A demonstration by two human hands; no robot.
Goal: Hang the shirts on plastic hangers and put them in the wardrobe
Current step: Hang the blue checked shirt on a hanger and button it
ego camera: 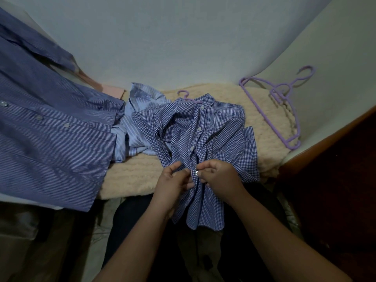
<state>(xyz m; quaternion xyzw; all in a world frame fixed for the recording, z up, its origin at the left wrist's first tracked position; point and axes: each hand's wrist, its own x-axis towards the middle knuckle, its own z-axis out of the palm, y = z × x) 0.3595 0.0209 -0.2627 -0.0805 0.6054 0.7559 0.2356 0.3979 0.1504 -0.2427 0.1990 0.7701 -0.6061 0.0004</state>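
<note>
A blue checked shirt (205, 137) lies crumpled on a cream blanket (270, 127), its hem hanging over the near edge. The hook of a purple hanger (188, 97) sticks out at its collar. My left hand (173, 184) pinches the left side of the shirt's front placket. My right hand (218, 175) pinches the right side at a small white button (196, 173). Both hands meet at the middle of the shirt front. A second purple plastic hanger (272, 110) lies at the blanket's right edge.
A dark blue striped shirt (46, 135) hangs large at the left. A light blue striped shirt (134, 127) lies bunched between it and the checked one. Something pink (114, 90) shows behind. A dark wooden panel (333, 159) stands at the right. A pale wall is behind.
</note>
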